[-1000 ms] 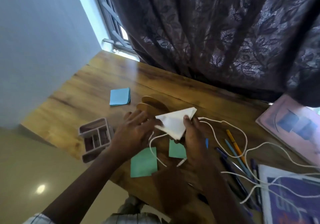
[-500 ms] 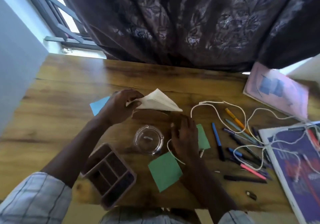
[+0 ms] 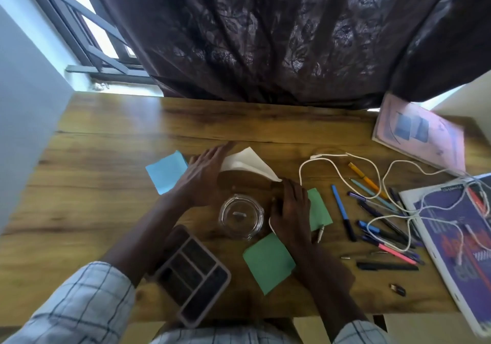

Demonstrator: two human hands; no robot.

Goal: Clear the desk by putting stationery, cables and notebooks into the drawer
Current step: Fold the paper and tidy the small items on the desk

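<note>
A white folded paper (image 3: 249,161) stands tilted over a brown wooden piece (image 3: 244,181) at the desk's middle. My left hand (image 3: 204,173) lies against the paper's left edge with straight fingers. My right hand (image 3: 292,210) rests on the desk, its fingertips at the paper's right corner, covering part of a green note (image 3: 320,210). Another green note (image 3: 268,261) and a blue note (image 3: 166,170) lie nearby. A white cable (image 3: 332,173) winds over several pens (image 3: 382,210) to the right.
A round glass jar (image 3: 240,216) sits between my hands, with a divided organiser tray (image 3: 191,272) at the near edge. A pink notebook (image 3: 419,133) and a purple book (image 3: 457,237) lie at the right. A dark curtain (image 3: 265,37) hangs behind the desk.
My left hand has gone from pinching the white paper to lying against it with straight fingers. My right hand has slid forward to the paper's right corner.
</note>
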